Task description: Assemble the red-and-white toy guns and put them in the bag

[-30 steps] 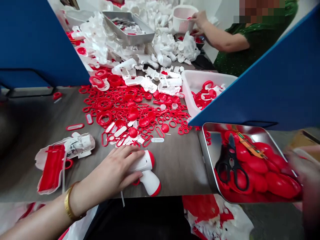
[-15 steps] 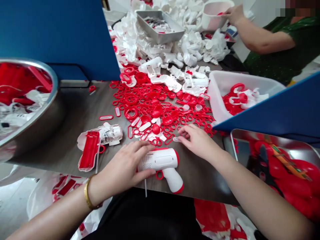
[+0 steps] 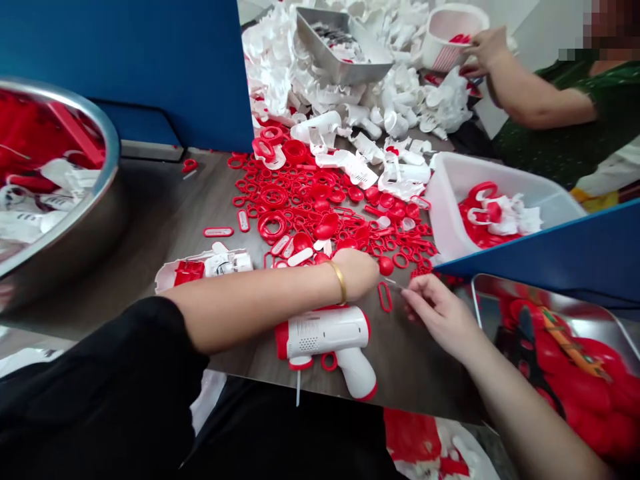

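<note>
Left hand (image 3: 359, 275) now off white-and-red plastic toy gun (image 3: 330, 331), leaving it unheld; left grip unclear. Right hand (image 3: 440, 313) pinches thin pale strip (image 3: 393, 283), fingers nearly closed.

From the wearer's head, the one camera faces forward and down over the table (image 3: 170, 193), with the left hand (image 3: 361, 273) and right hand (image 3: 440, 313) at close range and, at the far end, a white heap (image 3: 273, 73) whose farthest part seems hard to make out

The hands (image 3: 437, 317) are close together by a thin strip (image 3: 393, 283), beyond a toy gun (image 3: 327, 331).
</note>
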### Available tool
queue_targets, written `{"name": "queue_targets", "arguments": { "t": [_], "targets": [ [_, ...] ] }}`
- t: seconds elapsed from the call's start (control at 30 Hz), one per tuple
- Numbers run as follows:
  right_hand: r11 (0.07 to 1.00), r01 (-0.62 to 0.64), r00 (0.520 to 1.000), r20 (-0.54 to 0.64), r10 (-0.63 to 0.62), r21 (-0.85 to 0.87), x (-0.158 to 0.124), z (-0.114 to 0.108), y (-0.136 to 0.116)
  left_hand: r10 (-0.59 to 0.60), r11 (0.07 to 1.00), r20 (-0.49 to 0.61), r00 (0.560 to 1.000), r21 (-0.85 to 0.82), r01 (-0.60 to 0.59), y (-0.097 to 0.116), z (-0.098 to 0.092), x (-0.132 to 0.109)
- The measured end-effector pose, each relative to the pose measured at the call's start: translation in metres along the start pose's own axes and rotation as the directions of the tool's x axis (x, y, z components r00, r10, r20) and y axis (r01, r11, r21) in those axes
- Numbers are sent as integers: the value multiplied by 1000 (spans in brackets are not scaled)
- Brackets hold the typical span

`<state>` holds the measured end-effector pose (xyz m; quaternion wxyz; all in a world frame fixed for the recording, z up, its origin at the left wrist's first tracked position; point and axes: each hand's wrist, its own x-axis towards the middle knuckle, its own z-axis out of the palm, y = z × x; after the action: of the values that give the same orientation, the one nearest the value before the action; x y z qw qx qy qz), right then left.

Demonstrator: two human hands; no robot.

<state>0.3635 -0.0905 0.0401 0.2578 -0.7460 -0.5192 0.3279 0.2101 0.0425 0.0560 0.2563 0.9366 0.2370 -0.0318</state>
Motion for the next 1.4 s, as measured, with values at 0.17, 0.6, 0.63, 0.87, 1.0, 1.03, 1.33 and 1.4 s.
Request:
{"name": "queue_targets", "arguments": {
  "t": [0.17, 0.6, 0.63, 0.87, 1.0, 1.03, 1.33, 1.4],
  "targets": [
    [972, 133, 991, -52, -125, 193, -14, 5, -25, -46, 978, -137, 989, -208, 17, -14, -11, -36],
    [888, 460, 885, -90, -456, 24, -4, 15, -90, -32, 184, 55, 998, -981, 60, -8, -7, -101],
    [866, 500, 860, -107, -498, -16, -5, 18, -90, -41, 233, 38, 998, -971, 46, -7, -6, -101],
    [811, 585, 808, -82, -584, -11, -11, 25, -82, -100, 686, -226, 969, -721, -98, 3, -1, -115],
    [581, 806, 583, -17, -812, -112, -26, 15, -78, 94, 109, 78, 993, -992, 68, -4, 0, -128],
    [527, 841, 529, -18, -848, -123, -29, 14, -77, 153, -35, 166, 974, -984, 174, -7, 2, -131],
    [873, 267, 923, 152, -353, 409, -32, 22, -73, -89, 476, -251, 964, -861, -180, 7, 15, -151],
    [911, 96, 943, 257, -213, 401, -31, 22, -71, 39, 772, -375, 926, -577, -266, 7, 18, -152]
  ]
}}
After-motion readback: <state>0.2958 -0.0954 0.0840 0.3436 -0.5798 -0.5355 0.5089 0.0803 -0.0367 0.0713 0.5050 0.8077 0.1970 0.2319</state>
